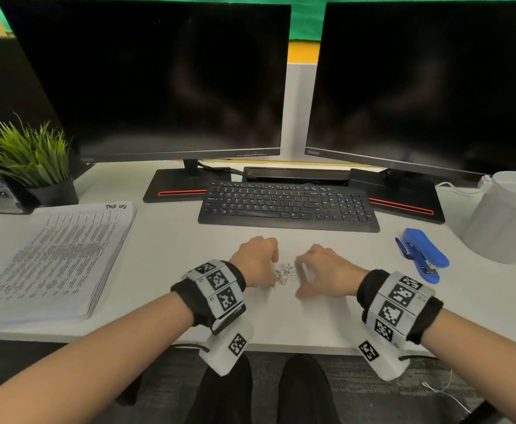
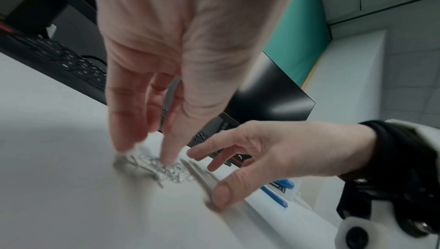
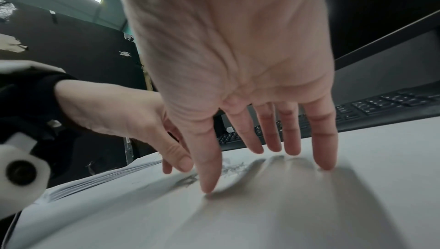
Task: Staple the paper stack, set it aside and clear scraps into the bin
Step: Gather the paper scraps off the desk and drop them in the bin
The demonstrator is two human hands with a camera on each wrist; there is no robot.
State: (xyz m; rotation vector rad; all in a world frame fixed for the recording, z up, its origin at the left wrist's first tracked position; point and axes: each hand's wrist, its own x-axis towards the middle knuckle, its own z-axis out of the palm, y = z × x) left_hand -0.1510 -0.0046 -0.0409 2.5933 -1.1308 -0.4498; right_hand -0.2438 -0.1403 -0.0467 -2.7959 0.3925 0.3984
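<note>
Lay centre frame between both hands: loose staple scraps [image 1: 285, 274], left hand [image 1: 258, 262] fingertips touching them, right hand [image 1: 327, 275] spread beside, neither gripping; bin [image 1: 509, 218] far right, nearer the right hand

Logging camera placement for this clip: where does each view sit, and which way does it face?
Head: on the head, looking forward and down at the desk; both forearms, left hand and right hand flank the staple scraps.
Left wrist: along the left hand's fingers to the scraps; right hand opposite.
Right wrist: along straight right fingers; left hand opposite.
Shared: all show scraps and the keyboard.
</note>
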